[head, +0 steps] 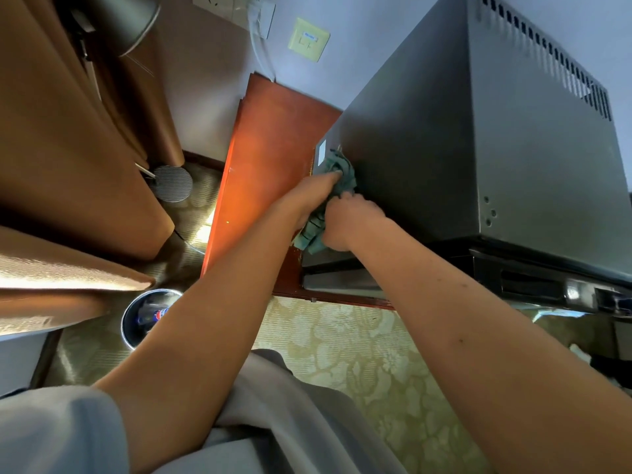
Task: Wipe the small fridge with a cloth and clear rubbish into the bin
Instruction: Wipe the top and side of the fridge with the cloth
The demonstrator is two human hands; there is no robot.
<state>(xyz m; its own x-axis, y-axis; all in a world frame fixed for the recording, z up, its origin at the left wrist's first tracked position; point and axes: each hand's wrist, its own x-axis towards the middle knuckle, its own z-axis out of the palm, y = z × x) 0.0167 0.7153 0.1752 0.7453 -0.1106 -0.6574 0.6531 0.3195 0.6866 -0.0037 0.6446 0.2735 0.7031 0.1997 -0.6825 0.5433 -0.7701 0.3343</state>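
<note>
Two hands work one green cloth (337,179) against one fridge (478,159): left hand (313,196) and right hand (349,222) both grip it. One bin (131,331) stands near left.

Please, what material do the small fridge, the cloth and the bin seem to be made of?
Small fridge: probably painted metal, matt grey, with punched vent slots.
Cloth: soft woven fabric, teal, crumpled in folds.
Bin: likely polished metal; its rim shines.
</note>
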